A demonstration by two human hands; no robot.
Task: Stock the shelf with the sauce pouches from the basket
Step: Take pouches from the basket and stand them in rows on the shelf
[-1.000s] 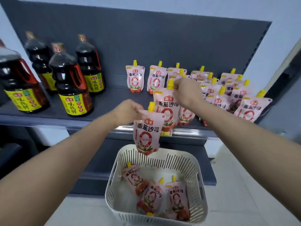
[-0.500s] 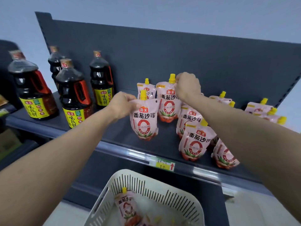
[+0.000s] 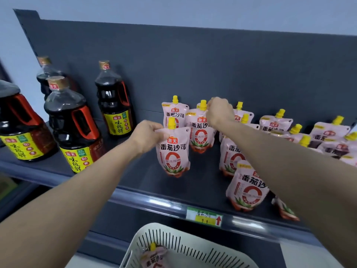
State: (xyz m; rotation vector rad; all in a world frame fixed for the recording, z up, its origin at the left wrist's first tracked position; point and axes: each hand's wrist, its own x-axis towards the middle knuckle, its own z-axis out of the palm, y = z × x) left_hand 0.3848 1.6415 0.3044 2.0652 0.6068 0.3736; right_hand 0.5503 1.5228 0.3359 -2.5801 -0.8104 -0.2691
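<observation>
Since 0.5 s ago: both pouches have dropped slightly in frame toward the shelf deck, and the basket has slid lower, now cut off by the bottom edge.

Dark grey shelf (image 3: 135, 178) fills the middle of the frame. Four soy sauce bottles (image 3: 73, 128) stand at left. The white slotted basket (image 3: 193, 244) is at bottom centre, below the shelf lip, with one sauce pouch (image 3: 154, 260) showing in it. Stocked pouches (image 3: 248, 192) stand in rows at centre right, partly hidden by my right forearm.

Left-hand pouch (image 3: 173, 155) hangs upright at centre, in front of a rear pouch (image 3: 174, 112); I cannot tell whether its base touches the deck. Right-hand pouch (image 3: 200, 134) stands just behind and to the right of it, beside the rear pouch.

Left hand (image 3: 148, 136) pinches its pouch by the top left corner, next to the yellow cap. Right hand (image 3: 219, 112) has its fingers curled on the top of its pouch, beside the cap.

Price tag (image 3: 203, 216) sits on the shelf lip, lower centre.
</observation>
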